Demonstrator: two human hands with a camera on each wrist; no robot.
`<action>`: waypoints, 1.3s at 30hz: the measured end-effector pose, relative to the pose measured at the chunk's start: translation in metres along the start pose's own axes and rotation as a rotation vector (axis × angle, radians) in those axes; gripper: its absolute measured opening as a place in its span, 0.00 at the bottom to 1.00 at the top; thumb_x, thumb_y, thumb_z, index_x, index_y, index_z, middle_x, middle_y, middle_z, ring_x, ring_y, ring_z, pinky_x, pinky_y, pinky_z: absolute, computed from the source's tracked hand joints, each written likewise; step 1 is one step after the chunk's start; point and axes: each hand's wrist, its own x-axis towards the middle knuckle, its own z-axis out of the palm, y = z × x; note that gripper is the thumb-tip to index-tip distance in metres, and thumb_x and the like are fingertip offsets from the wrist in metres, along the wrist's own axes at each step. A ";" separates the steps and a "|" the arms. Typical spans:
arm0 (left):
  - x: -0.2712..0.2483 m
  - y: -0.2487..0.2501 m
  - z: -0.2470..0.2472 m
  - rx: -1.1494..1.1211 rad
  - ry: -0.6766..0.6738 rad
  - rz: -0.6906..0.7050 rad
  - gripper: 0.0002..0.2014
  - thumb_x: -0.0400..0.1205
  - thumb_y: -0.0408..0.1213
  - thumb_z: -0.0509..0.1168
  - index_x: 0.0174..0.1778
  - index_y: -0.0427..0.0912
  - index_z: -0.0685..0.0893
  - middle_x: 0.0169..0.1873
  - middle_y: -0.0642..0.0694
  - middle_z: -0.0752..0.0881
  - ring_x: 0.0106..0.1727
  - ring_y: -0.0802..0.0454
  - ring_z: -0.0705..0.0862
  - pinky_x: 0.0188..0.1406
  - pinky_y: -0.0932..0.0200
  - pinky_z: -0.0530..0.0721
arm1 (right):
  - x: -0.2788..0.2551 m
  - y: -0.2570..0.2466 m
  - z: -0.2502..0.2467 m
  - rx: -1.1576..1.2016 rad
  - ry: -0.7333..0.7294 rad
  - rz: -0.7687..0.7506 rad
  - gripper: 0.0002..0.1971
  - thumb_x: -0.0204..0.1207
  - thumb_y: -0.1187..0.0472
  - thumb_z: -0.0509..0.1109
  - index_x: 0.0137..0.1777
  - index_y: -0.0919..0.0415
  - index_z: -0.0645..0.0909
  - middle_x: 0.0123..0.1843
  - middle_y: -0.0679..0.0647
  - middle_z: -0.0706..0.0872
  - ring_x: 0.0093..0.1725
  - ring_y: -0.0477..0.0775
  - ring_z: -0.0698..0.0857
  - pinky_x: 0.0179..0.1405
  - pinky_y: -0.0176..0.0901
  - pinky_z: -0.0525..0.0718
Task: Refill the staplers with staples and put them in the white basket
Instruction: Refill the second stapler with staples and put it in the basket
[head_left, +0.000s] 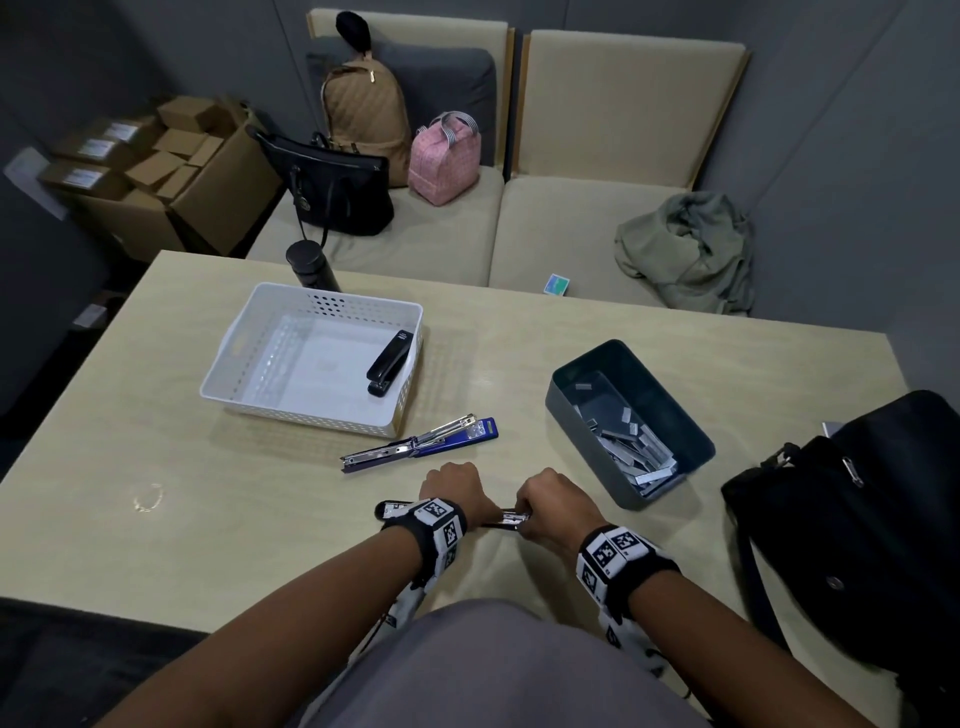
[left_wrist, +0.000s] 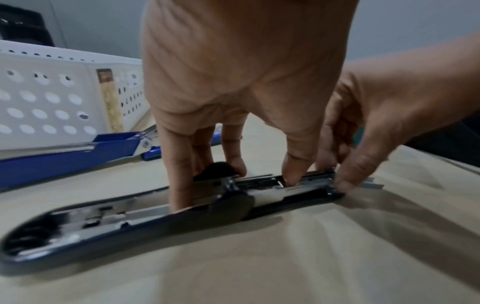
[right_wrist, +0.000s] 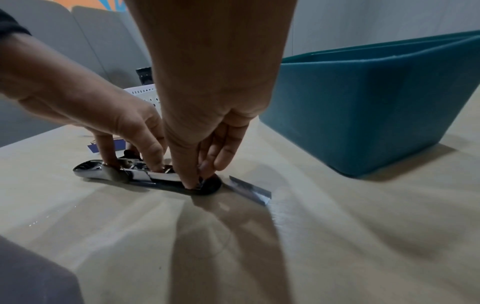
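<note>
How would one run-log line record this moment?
step: refilling | left hand: presses open stapler | right hand: pinches its front end | white basket: one black stapler | blue stapler: open beside basket

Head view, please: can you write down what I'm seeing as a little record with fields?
Left hand: fingertips press on the opened stapler on the table
Right hand: pinches that stapler's front end
Loose staple strip: on the table beside that end
Blue stapler: lying open near the white basket
Black stapler: closed, inside the basket
Staples: in the dark bin
</note>
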 end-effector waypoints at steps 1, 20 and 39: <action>0.002 -0.003 -0.001 -0.004 -0.001 -0.005 0.27 0.69 0.56 0.74 0.56 0.42 0.81 0.56 0.42 0.85 0.55 0.42 0.84 0.46 0.54 0.80 | 0.000 0.001 0.001 -0.001 -0.013 -0.002 0.09 0.69 0.64 0.76 0.49 0.56 0.90 0.50 0.58 0.87 0.47 0.60 0.87 0.38 0.41 0.79; 0.003 -0.038 0.002 -0.142 -0.063 -0.169 0.27 0.54 0.66 0.68 0.44 0.53 0.81 0.53 0.47 0.77 0.63 0.41 0.71 0.61 0.31 0.75 | 0.010 0.006 0.004 0.011 -0.008 -0.127 0.10 0.73 0.58 0.74 0.54 0.57 0.87 0.54 0.57 0.85 0.54 0.59 0.84 0.46 0.46 0.80; 0.002 -0.028 -0.009 -0.122 -0.081 -0.176 0.27 0.57 0.65 0.70 0.47 0.54 0.83 0.53 0.49 0.79 0.65 0.44 0.70 0.58 0.33 0.72 | -0.019 0.059 0.021 0.060 0.050 0.089 0.10 0.71 0.56 0.75 0.50 0.56 0.83 0.54 0.53 0.83 0.51 0.53 0.82 0.43 0.41 0.76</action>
